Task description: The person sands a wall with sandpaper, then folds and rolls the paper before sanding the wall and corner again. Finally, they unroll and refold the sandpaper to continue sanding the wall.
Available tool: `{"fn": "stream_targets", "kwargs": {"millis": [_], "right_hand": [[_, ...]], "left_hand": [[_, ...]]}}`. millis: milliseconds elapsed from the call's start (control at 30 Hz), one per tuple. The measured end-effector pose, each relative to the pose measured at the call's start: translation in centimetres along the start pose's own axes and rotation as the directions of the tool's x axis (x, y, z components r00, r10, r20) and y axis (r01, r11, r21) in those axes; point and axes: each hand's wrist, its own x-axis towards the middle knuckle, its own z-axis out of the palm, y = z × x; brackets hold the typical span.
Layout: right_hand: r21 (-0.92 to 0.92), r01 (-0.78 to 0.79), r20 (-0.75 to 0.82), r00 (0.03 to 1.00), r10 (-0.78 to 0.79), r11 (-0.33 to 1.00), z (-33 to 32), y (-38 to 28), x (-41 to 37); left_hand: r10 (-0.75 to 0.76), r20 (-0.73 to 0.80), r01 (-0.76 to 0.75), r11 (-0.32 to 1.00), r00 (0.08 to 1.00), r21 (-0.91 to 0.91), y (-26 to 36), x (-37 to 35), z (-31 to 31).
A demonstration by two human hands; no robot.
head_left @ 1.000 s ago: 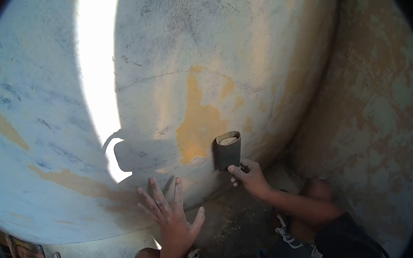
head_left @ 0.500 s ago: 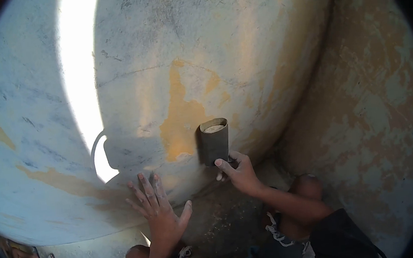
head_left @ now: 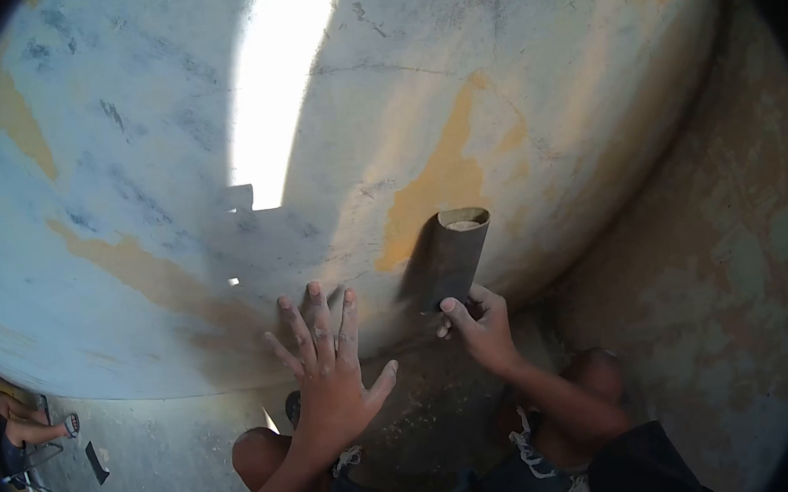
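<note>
A big curved wall, pale blue with ochre patches and scratches, fills the view. My left hand lies flat on it with fingers spread, holding nothing. My right hand grips the lower end of a dark rolled sheet, a tube shape held against the wall just right of a large ochre patch. The tube's open top points up and to the right. My knees show below both hands.
A rough, ochre-stained wall stands close on the right. A bright strip of sunlight crosses the curved surface. At the lower left, a seated person's leg and a small dark object lie on the grey floor.
The view has swung, so the sunlit strip now sits further right. My left hand has moved up the wall. The tube now tilts to the right, still held in my right hand.
</note>
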Motion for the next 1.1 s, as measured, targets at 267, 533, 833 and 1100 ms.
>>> {"fn": "stream_targets", "kwargs": {"millis": [267, 533, 833, 1100], "right_hand": [[-0.065, 0.081, 0.055, 0.996, -0.077, 0.995, 0.0, 1.6, -0.2], [-0.244, -0.018, 0.029, 0.999, 0.026, 0.970, 0.6, 3.8, -0.8], [-0.308, -0.035, 0.003, 0.999, 0.038, 0.951, 0.7, 5.3, -1.1], [-0.228, -0.112, 0.041, 0.991, 0.124, 0.967, 0.6, 7.1, -1.1]], "left_hand": [[0.012, 0.005, -0.012, 1.000, 1.000, -0.007, -0.2, 0.0, -0.6], [0.003, 0.036, -0.003, 1.000, 0.999, -0.006, -0.4, -0.1, -0.5], [0.013, -0.125, -0.016, 1.000, 0.992, -0.025, -0.1, -0.4, 0.7], [0.027, -0.188, -0.037, 0.998, 0.982, -0.051, -0.8, -0.7, -0.6]]}}
